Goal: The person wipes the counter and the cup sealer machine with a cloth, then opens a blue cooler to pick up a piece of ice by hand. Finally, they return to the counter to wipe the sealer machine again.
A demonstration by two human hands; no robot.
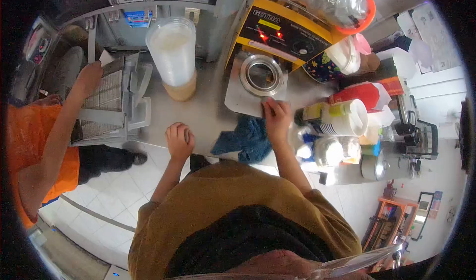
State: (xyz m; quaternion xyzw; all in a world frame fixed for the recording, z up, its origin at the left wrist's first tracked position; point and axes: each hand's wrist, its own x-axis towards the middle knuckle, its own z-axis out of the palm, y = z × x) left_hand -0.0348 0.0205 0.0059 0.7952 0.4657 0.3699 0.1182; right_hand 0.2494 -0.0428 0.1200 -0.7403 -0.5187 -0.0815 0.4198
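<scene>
Tray (pixel 238 94) on the far side seems handled by the right hand (pixel 277 117); left hand (pixel 179 140) is curled. Whether either pinches anything cannot be told. Steady touch seems needed next.

Toward the right end of my steel counter (pixel 206 116) I see a white tub (pixel 347 121) with a yellow-green label; a red-and-white packet (pixel 352 94) sits just beyond it, nearer the far edge. A shiny container (pixel 331 152) stands on the tub's near side, blurred by glare. At the counter's left end, a person (pixel 62 173) in orange stretches one arm to a metal rack (pixel 105 94). Pale floor tiles (pixel 119 187) show below the near edge.
</scene>
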